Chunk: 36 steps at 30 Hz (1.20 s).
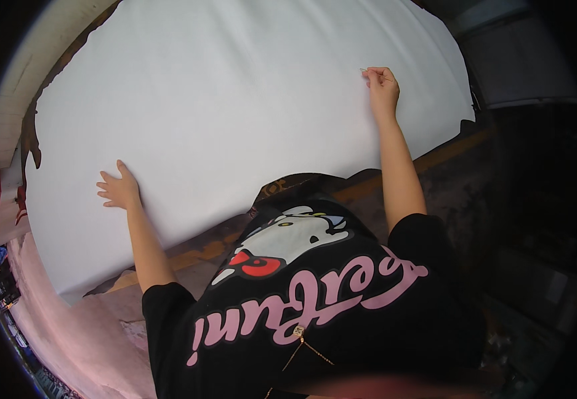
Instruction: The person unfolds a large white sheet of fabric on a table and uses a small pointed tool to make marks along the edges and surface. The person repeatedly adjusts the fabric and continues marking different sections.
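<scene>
white sheet [235, 120], big, spread out in front of the person, fills most of the upper view. smooth on most of it, a few soft folds at the far side, top middle. near edge is uneven, with a notch right in front of the person's belly; dark material peeks out along parts of the edge.

left hand [119, 190] lies on the sheet toward its left side, palm down, fingers spread, thumb pointing away from the body. grip open, nothing held.

right hand [383, 85] is farther out, over the right part of the sheet, fingers bent and closed in a pinch on a thin pale thing [364, 70]. its tip sticks out left of the fingertips; too small to tell what it is. can't tell if the tip touches the sheet.

both forearms reach forward, right one stretched farther. person wears a black shirt [382, 339] with a pink and white print, plus a necklace [300, 331] with a small pendant. brown strip [441, 155] runs below the sheet's near edge. pinkish floor [69, 326] at lower left.
</scene>
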Tool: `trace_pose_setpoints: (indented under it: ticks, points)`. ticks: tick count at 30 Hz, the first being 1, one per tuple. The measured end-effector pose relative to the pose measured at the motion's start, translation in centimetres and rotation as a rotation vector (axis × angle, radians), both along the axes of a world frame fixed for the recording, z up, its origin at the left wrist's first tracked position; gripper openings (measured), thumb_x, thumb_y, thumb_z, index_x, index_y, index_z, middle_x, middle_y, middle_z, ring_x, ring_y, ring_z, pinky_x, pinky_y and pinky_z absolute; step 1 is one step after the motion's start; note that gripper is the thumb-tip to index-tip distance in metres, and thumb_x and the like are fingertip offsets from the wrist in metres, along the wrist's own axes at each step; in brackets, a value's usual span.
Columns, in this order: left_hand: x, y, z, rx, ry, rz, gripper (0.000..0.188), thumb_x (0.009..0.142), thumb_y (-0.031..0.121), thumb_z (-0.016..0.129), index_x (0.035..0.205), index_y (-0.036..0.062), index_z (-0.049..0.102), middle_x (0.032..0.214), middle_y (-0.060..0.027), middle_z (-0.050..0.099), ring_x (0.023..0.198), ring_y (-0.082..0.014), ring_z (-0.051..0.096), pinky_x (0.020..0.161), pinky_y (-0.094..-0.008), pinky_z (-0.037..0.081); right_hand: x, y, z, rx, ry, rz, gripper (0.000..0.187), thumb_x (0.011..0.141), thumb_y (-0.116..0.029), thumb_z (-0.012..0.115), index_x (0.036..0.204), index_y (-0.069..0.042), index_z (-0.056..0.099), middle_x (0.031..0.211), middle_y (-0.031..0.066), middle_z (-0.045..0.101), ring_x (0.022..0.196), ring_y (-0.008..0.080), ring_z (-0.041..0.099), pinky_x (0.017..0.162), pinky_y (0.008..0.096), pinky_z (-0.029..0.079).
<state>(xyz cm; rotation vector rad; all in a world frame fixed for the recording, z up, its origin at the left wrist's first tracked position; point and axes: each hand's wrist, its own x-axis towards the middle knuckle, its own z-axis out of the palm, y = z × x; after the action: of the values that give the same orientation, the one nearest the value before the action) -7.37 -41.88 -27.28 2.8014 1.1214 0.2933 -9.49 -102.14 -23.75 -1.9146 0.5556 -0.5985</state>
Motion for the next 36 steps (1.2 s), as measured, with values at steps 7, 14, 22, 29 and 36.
trace_pose_setpoints:
  ticks: [7,14,22,29,36]
  points:
    - [0.2,-1.4,0.7,0.042,-0.002,0.043,0.075,0.09,0.058,0.043,0.145,0.008,0.035,0.153,-0.0224,0.026,0.143,-0.042,0.016,0.111,-0.0642,0.011,-0.6,1.4,0.2,-0.171,0.093,0.102,0.013,0.091,-0.017,0.059,0.093,-0.005,0.065,0.087,0.0041,0.072,0.086,0.0173,0.068,0.075,0.0293,0.05]
    - [0.1,-1.2,1.0,-0.005,0.029,0.04,0.075,0.09,0.059,0.043,0.146,0.0085,0.035,0.153,-0.0218,0.026,0.143,-0.042,0.016,0.112,-0.064,0.011,-2.1,2.7,1.7,-0.038,0.114,0.291,0.013,0.093,-0.014,0.058,0.094,-0.003,0.065,0.09,0.0069,0.072,0.086,0.0147,0.068,0.078,0.0276,0.051]
    - [0.1,-1.1,0.8,0.031,0.023,0.043,0.076,0.09,0.06,0.042,0.146,0.0094,0.035,0.154,-0.021,0.025,0.143,-0.0418,0.017,0.112,-0.0632,0.012,0.5,0.5,1.0,-0.177,0.097,0.167,0.012,0.092,-0.013,0.059,0.094,-0.004,0.066,0.09,0.0049,0.072,0.089,0.0142,0.067,0.078,0.0272,0.05]
    - [0.2,-1.1,1.0,0.007,0.026,0.045,0.076,0.09,0.06,0.041,0.146,0.0091,0.036,0.152,-0.02,0.028,0.142,-0.0408,0.018,0.112,-0.0623,0.012,-4.8,-0.8,1.5,0.135,0.043,0.115,0.011,0.089,-0.011,0.059,0.089,-0.001,0.063,0.087,0.0059,0.071,0.087,0.0144,0.067,0.078,0.0274,0.05]
    - [0.4,-0.9,0.7,0.017,0.02,0.045,0.076,0.089,0.059,0.041,0.145,0.0083,0.036,0.151,-0.0201,0.03,0.141,-0.0413,0.02,0.111,-0.0628,0.012,-11.1,3.3,1.8,-0.07,0.096,0.116,0.009,0.088,-0.01,0.06,0.087,-0.001,0.061,0.085,0.0088,0.069,0.083,0.0197,0.068,0.076,0.0309,0.051]
